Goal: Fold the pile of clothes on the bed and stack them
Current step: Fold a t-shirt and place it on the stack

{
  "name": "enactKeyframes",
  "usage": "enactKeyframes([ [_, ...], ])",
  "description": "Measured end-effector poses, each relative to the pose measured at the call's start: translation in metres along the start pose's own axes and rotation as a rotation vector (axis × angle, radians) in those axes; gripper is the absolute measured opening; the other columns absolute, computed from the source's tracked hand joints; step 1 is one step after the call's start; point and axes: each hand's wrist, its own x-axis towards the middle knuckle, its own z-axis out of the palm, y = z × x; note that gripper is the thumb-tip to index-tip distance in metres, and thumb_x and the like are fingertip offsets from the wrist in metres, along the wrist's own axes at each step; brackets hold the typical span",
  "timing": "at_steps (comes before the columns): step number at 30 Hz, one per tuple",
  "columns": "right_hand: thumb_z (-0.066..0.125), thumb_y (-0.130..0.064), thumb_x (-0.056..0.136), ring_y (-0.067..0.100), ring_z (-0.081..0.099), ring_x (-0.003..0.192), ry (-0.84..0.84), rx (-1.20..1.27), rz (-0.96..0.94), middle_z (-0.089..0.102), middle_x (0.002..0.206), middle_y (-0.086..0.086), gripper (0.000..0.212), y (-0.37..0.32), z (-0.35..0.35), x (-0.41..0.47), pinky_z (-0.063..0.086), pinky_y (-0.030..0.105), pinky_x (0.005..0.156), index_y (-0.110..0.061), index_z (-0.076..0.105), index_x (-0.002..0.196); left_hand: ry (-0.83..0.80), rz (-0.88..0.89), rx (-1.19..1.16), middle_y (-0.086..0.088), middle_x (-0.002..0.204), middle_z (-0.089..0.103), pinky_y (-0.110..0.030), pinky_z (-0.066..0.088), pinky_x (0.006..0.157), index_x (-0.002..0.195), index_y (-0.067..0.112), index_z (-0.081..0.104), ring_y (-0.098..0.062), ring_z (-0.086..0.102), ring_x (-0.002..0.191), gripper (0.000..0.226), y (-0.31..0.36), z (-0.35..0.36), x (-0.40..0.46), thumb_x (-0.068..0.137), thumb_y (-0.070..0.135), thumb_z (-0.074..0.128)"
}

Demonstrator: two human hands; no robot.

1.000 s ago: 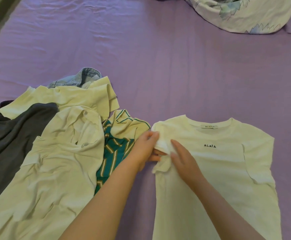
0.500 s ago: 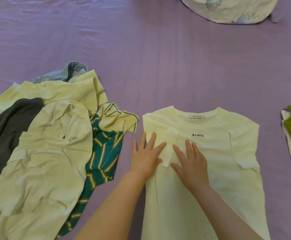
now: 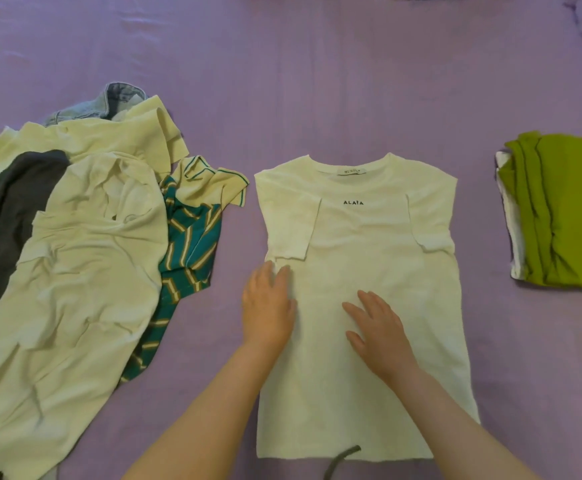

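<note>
The white T-shirt [image 3: 362,289] lies face up in the middle of the bed [image 3: 317,81], both sleeves folded in over the chest beside the small printed logo. A second ago the hands were working at its left sleeve, pinching and tucking it; half a second ago they pressed that fold flat. Now they have slid down toward the waist, so the sleeve step looks finished and the body is being smoothed, probably ahead of folding the hem up toward the collar.

The left hand [image 3: 268,306] rests flat on the shirt's left edge, just below the folded sleeve, fingers straight and grasping nothing. The right hand [image 3: 379,323] lies flat on the middle of the shirt, fingers spread, likewise released.

To the left, the unfolded pile [image 3: 74,254] waits (pale yellow shirts, a dark grey one, a green striped top, denim at the back), close to the shirt but not touching it. To the right, well apart, sits a folded green garment [image 3: 566,213] on something white, evidently the start of the stack.
</note>
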Motion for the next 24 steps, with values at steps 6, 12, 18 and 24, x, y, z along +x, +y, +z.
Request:
enactKeyframes([
  [6, 0.050, -0.028, 0.095, 0.018, 0.006, 0.147, -0.022, -0.015, -0.042, 0.018, 0.157, -0.002, 0.045, 0.021, 0.025, -0.057, 0.016, 0.032, 0.114, -0.033, 0.043, 0.139, -0.241, 0.316, -0.040, -0.001, 0.126, 0.056, -0.030, 0.034, 0.095, 0.129, 0.021, 0.056, -0.021, 0.047, 0.117, 0.035, 0.031, 0.046, -0.087, 0.096, 0.019, 0.044],
  [12, 0.055, -0.026, 0.093, 0.018, 0.016, 0.144, -0.053, 0.009, -0.144, 0.029, 0.153, 0.000, 0.039, 0.048, 0.045, -0.114, 0.023, 0.033, 0.111, -0.029, 0.054, 0.131, -0.391, 0.398, 0.096, -0.003, 0.119, 0.055, -0.033, 0.031, 0.086, 0.125, 0.021, 0.056, -0.024, 0.045, 0.112, 0.033, 0.049, 0.084, -0.151, 0.097, 0.023, 0.041],
  [18, 0.060, -0.032, 0.088, 0.018, 0.017, 0.143, -0.120, -0.059, -0.167, 0.026, 0.153, -0.001, 0.046, 0.061, 0.058, -0.151, 0.026, 0.032, 0.109, -0.028, 0.051, 0.133, -0.360, 0.360, 0.157, -0.007, 0.125, 0.050, -0.036, 0.034, 0.090, 0.123, 0.015, 0.056, -0.026, 0.042, 0.118, 0.036, 0.055, 0.099, -0.177, 0.089, 0.025, 0.052],
  [24, 0.093, -0.029, 0.033, 0.026, 0.068, 0.100, 0.023, -0.156, -0.182, 0.069, 0.108, 0.005, 0.050, 0.054, 0.063, -0.152, 0.055, 0.033, 0.070, -0.026, 0.071, 0.077, -0.381, 0.358, 0.321, -0.008, 0.126, 0.043, -0.037, 0.030, 0.087, 0.124, 0.014, 0.045, -0.027, 0.038, 0.115, 0.042, 0.061, 0.113, -0.174, 0.084, 0.021, 0.054],
])
